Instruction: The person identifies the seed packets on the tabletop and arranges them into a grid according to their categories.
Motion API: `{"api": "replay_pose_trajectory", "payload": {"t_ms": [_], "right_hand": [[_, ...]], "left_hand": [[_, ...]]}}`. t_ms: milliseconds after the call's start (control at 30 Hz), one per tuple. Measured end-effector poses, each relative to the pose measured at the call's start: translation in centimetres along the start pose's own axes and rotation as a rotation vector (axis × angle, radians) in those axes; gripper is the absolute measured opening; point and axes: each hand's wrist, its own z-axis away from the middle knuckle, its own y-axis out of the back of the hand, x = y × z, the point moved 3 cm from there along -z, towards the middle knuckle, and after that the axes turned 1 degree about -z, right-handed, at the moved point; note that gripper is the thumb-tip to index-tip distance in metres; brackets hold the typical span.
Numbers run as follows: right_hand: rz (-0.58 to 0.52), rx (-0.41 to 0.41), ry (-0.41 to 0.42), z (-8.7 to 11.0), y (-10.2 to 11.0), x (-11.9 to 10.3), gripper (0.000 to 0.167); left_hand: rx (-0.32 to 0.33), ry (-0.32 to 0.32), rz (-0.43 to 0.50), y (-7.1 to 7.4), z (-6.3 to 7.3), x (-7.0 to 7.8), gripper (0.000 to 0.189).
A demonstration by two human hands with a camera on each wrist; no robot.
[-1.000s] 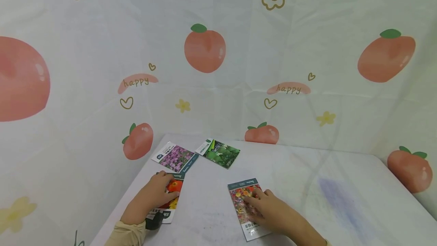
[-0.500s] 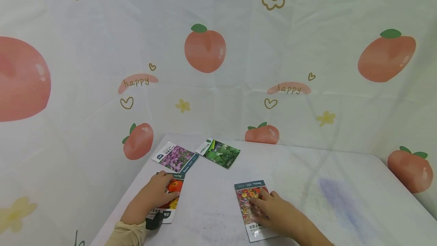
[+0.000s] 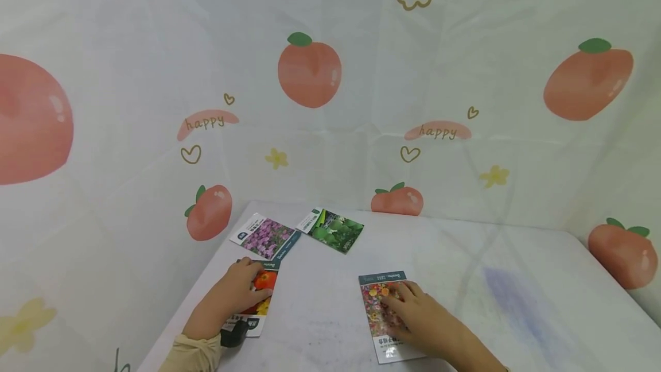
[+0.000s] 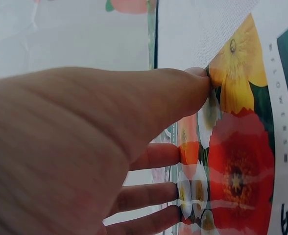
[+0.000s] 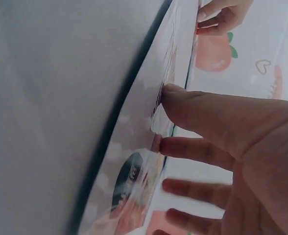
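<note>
My left hand (image 3: 235,291) rests on a seed packet (image 3: 263,303) with red and yellow flowers, at the left of the table. In the left wrist view its thumb and spread fingertips touch the face of that flower packet (image 4: 239,171). My right hand (image 3: 420,317) lies on a second seed packet (image 3: 379,340), printed with many small colourful flowers, and covers part of its right side. The right wrist view shows the thumb and index fingertip touching this packet (image 5: 129,142), with the other fingers spread above it.
Beyond the left hand lies a seed packet with purple flowers (image 3: 268,239). A green-leaved packet (image 3: 335,231) sits to its right, near the back. The white table (image 3: 465,257) bears a bluish smear (image 3: 516,297) at right. A fruit-printed curtain (image 3: 361,102) stands behind.
My right hand has slid its packet a little to the right across the table, turning it slightly. The left hand and the other packets stay where they were.
</note>
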Motion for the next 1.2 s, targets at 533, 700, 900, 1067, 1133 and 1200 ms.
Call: {"api": "replay_pose_trajectory", "payload": {"t_ms": [533,700,900,1067,1133,1200], "right_hand": [[-0.207,-0.14,-0.052,-0.2,-0.2,0.8,0.057],[-0.234,-0.155,-0.059,-0.3,-0.1,0.9,0.058],[-0.238,-0.168,-0.065,-0.2,-0.2,1.0,0.058],[-0.241,-0.164,-0.063,-0.1,-0.2,1.1,0.057],[-0.242,-0.157,-0.061,-0.1,-0.2,1.1,0.058],[-0.238,-0.152,-0.058,0.0,-0.2,1.1,0.058]], "left_hand": [[-0.007,0.013,0.003,-0.3,-0.1,-0.3,0.06],[-0.01,0.013,0.006,-0.2,0.0,-0.4,0.061],[-0.019,0.02,0.005,-0.4,-0.1,-0.4,0.061],[-0.011,0.013,0.009,-0.4,-0.1,-0.4,0.06],[-0.007,0.01,0.011,-0.3,-0.1,-0.4,0.06],[-0.003,0.006,0.012,-0.2,-0.1,-0.3,0.06]]}}
